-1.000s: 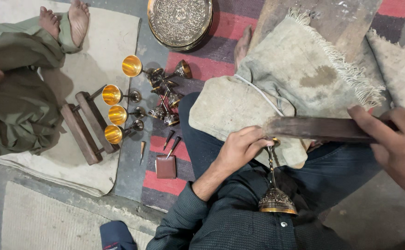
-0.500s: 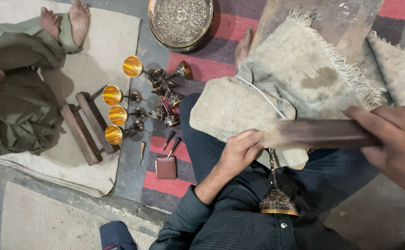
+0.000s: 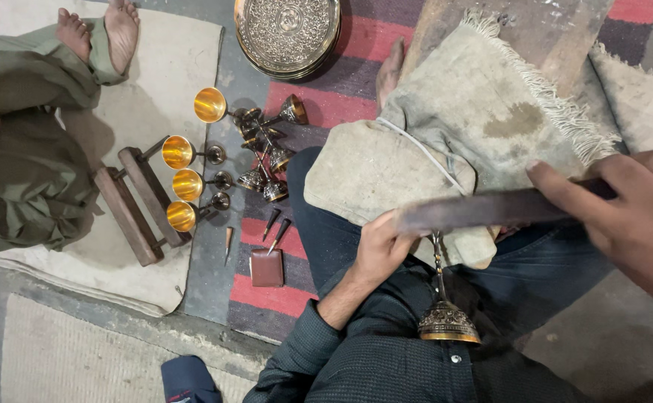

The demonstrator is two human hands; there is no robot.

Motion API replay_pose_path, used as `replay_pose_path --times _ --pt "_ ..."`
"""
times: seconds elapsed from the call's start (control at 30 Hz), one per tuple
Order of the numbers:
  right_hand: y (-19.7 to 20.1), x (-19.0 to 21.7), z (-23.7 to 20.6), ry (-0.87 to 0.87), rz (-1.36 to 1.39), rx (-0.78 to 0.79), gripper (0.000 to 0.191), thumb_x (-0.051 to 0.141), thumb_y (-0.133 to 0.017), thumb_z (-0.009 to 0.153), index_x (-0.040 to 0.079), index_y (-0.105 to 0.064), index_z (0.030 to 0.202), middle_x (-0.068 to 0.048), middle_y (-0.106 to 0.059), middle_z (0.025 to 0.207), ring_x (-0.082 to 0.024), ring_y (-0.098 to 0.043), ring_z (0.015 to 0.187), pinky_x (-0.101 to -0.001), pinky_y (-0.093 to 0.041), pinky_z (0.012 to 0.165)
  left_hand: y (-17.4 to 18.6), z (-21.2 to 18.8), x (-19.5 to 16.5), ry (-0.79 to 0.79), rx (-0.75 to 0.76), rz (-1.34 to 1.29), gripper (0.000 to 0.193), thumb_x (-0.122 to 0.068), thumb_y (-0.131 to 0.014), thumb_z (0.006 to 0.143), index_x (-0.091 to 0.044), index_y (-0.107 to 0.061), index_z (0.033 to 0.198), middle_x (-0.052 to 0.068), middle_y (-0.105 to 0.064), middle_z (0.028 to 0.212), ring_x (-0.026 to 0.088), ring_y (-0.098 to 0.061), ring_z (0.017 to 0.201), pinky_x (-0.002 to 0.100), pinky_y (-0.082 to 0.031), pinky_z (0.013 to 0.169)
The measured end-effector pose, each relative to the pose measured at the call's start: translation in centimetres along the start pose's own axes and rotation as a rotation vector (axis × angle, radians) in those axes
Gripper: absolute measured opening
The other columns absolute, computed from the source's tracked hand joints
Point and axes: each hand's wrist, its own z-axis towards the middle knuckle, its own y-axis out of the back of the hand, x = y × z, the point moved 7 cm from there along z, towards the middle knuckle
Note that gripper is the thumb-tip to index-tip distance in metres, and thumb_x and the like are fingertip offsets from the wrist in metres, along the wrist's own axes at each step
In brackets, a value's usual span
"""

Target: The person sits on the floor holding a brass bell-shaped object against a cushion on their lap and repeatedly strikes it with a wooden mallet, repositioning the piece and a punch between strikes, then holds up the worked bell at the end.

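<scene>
My left hand (image 3: 383, 246) grips the near end of a long dark flat file (image 3: 491, 210) and seems to steady a brass goblet (image 3: 444, 313); how it holds the goblet is hidden. The goblet's stem runs under the file and its ornate base rests against my chest. My right hand (image 3: 625, 216) is closed on the file's far end, at the right edge of the view. The file is blurred and lies across a worn grey cloth (image 3: 431, 157) draped over my knee.
Several gold-lined goblets (image 3: 185, 183) lie on their sides by a wooden stand (image 3: 132, 213). Small punches (image 3: 274, 227) and a brown block (image 3: 267, 267) sit on the striped rug. An engraved brass tray (image 3: 288, 33) lies at the top. Another person's legs and bare feet (image 3: 95, 30) are at left.
The file has slid left across the goblet stem, and both hands have shifted with it. The things on the rug have not moved.
</scene>
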Motion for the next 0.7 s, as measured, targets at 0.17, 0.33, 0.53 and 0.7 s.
replay_pose_path --times 0.17,0.33,0.53,0.7 --pt "0.1 0.2 0.3 0.011 0.066 0.015 0.076 0.023 -0.077 0.076 0.040 -0.056 0.147 0.006 -0.063 0.090 -0.013 -0.068 0.085 -0.0399 -0.052 0.093 0.2 -0.6 0.2 -0.094 -0.070 0.009 0.017 -0.008 -0.068 0.095 -0.003 -0.071 0.111 0.009 -0.071 0.100 0.019 -0.073 0.089 0.032 -0.062 0.079" --pt "1.6 0.5 0.9 0.056 0.164 -0.083 0.076 0.025 -0.074 0.073 0.033 -0.058 0.146 0.004 -0.064 0.096 -0.016 -0.067 0.085 -0.0407 -0.049 0.095 -0.3 -0.8 0.9 -0.066 -0.068 -0.031 0.020 -0.010 -0.065 0.099 -0.002 -0.070 0.117 0.012 -0.073 0.108 0.021 -0.076 0.094 0.031 -0.065 0.083" --pt "2.9 1.1 1.8 0.128 0.102 -0.036 0.072 0.032 -0.071 0.073 0.031 -0.055 0.144 0.006 -0.065 0.095 -0.015 -0.069 0.089 -0.0440 -0.049 0.092 -0.2 -1.5 1.2 -0.103 -0.114 -0.175 0.033 -0.012 -0.077 0.093 0.002 -0.068 0.121 0.015 -0.073 0.110 0.022 -0.073 0.094 0.033 -0.062 0.080" --pt "4.5 1.4 2.0 0.179 0.237 -0.091 0.075 0.037 -0.067 0.071 0.029 -0.058 0.145 0.006 -0.064 0.098 -0.016 -0.068 0.095 -0.0475 -0.048 0.096 -0.9 -1.7 1.1 -0.359 -0.118 -0.151 0.039 -0.017 -0.076 0.092 0.003 -0.061 0.121 0.015 -0.068 0.116 0.023 -0.072 0.102 0.034 -0.065 0.082"
